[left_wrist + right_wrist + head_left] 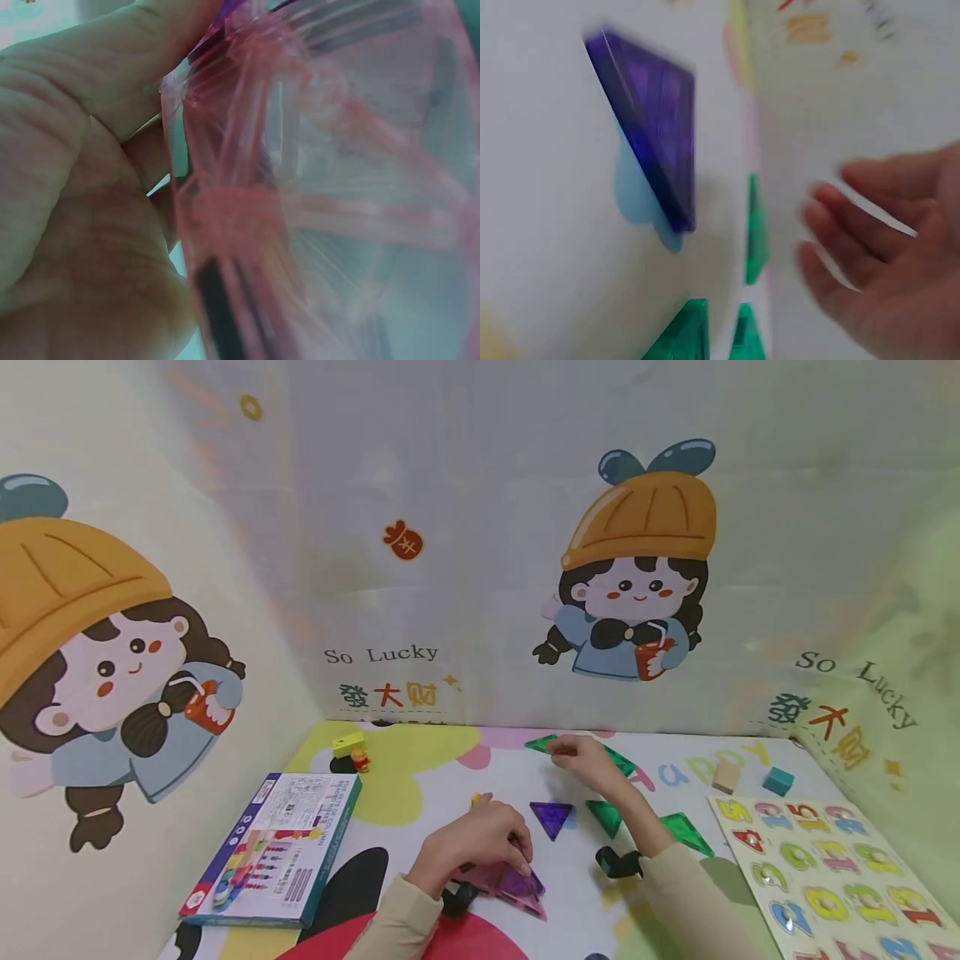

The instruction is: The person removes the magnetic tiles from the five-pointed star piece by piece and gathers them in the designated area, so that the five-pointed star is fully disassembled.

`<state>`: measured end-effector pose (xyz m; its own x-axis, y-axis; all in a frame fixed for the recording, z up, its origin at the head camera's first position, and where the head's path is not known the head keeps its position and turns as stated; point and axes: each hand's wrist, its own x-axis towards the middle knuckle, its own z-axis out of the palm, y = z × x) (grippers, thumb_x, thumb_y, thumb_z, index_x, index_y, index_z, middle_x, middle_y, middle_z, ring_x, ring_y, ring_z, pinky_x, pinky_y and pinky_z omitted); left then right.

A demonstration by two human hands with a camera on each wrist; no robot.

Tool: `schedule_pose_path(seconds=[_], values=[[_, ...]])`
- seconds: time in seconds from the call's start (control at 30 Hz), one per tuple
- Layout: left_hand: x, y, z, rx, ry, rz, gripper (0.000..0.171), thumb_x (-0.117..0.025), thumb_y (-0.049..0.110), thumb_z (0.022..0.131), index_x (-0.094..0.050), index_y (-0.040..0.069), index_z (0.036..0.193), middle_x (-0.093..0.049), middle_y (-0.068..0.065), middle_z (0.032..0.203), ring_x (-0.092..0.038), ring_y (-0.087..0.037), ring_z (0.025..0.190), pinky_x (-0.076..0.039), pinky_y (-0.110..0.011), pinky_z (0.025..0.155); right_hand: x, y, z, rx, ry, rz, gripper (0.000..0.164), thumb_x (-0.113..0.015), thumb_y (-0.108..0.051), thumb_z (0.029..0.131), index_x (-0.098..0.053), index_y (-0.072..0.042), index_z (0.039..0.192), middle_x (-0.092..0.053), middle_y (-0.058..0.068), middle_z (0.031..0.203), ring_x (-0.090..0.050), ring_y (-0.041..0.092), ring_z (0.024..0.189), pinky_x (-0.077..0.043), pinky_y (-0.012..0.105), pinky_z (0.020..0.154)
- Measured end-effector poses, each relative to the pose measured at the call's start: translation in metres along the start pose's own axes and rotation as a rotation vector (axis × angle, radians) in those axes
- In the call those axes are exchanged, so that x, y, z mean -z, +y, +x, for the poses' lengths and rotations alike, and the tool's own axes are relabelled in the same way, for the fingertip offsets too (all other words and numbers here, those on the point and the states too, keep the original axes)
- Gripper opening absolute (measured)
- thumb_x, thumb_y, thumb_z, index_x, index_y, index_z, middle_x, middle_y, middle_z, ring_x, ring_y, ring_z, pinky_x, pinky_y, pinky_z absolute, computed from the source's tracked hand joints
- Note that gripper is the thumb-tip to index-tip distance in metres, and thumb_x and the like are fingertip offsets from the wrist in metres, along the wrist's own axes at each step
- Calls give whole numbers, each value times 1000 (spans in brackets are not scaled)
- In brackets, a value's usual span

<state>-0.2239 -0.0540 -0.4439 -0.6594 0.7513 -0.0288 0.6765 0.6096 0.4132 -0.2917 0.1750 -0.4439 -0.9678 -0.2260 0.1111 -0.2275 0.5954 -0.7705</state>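
My left hand [483,839] holds a cluster of see-through pink magnetic tiles [527,903] with a purple tile [517,883] on it. In the left wrist view, the thumb and fingers grip the edge of the pink tiles [360,217]. My right hand [588,766] reaches over the far part of the table, beside a green triangle tile [539,743]. Loosely bent and holding nothing, its fingers [855,225] show in the right wrist view. A purple triangle tile [552,818] lies between the hands. More green tiles [603,816] lie around the right forearm.
A boxed toy [292,843] lies at the left. Behind it are a yellow block [348,743] and a small figure [360,761]. A number puzzle board [843,868] fills the right side, with a wooden block [726,777] and a teal block [778,781] behind it.
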Motion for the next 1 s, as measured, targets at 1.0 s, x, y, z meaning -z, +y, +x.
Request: schedule_pose_path(seconds=[1.0], values=[[-5, -2, 3, 37, 90, 58, 10, -80, 41, 79, -75, 34, 73, -62, 29, 68, -57, 10, 78, -28, -60, 115, -42, -30, -111, 11, -410, -11, 24, -84, -26, 77, -66, -14, 65, -55, -10, 56, -45, 2, 52, -35, 18, 48]])
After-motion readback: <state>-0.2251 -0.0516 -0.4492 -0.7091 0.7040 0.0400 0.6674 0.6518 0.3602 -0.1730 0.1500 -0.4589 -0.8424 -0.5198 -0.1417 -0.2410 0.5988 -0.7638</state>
